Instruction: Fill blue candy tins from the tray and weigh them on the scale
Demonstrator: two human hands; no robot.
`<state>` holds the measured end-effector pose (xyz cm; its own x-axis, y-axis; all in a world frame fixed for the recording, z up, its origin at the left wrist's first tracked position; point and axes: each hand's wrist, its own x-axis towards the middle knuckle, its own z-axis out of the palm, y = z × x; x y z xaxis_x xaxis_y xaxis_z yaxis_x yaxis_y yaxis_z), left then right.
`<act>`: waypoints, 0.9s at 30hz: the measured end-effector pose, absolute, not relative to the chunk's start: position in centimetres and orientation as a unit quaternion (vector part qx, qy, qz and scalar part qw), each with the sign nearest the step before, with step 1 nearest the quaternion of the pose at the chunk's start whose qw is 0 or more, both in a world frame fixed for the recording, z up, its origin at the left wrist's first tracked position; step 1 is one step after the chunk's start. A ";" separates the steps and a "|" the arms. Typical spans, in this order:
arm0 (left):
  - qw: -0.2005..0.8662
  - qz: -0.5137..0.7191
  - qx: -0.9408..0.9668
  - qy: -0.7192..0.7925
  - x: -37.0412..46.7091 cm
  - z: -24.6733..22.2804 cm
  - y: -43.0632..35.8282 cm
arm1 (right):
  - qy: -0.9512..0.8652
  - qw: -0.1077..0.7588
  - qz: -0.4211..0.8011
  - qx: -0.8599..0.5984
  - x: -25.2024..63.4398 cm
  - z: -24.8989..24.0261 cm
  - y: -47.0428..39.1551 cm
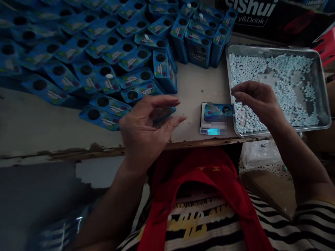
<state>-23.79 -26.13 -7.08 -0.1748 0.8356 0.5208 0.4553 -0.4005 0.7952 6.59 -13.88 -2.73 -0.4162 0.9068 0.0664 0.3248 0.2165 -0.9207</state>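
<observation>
My left hand is held over the table's front edge, thumb and fingers apart, with nothing between them. Behind it, partly covered, lies a blue candy box. My right hand hovers at the left side of a metal tray of small pale-blue candies. Its thumb and fingertips come together in a pinch; whatever they may hold is too small to make out. Between the hands, a blue candy box with a round opening rests on a small digital scale with a lit display.
Many blue boxes with round openings crowd the table's back and left, a few with white caps. A black printed carton stands behind the tray. The worn table edge runs before my red apron.
</observation>
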 end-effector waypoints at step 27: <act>0.051 0.345 0.756 0.553 -20.7 -1.9 -26.7 | -0.856 0.148 0.164 -0.467 13.3 -3.5 -13.9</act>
<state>-20.72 -26.75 -1.88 0.1489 0.8725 0.4653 0.8015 -0.3821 0.4600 13.33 -13.91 -3.51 -0.5194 0.8485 0.1008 0.7512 0.5097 -0.4193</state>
